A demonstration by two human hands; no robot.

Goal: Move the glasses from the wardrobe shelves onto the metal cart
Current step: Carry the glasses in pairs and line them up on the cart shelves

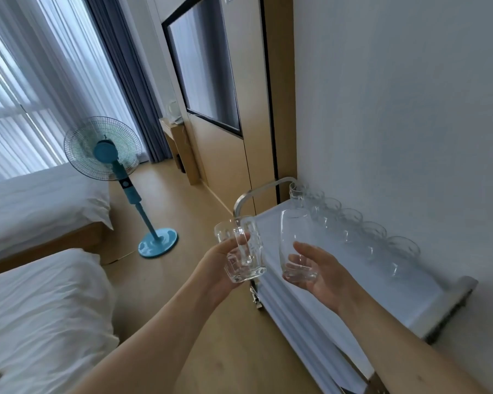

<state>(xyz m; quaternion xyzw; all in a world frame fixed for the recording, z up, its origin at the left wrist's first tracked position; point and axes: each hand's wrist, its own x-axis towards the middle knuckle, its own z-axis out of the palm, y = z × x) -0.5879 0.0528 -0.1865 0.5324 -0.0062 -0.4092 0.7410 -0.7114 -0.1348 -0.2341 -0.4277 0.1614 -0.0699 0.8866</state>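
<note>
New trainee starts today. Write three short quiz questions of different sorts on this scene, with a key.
1. True or false: both hands hold a glass.
2. Where does the row of glasses stand on the metal cart? A) along the wall side B) along the bed side
3. Fill in: the blue ___ stands on the floor beside the bed.

Key: 1. True: left hand grips a handled glass mug, right hand a smooth tumbler. 2. A. 3. fan.

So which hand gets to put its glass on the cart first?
Probably the right hand: its tumbler already hangs over the cart top, near the row of glasses. The left hand holds its mug by the cart's edge.
</note>
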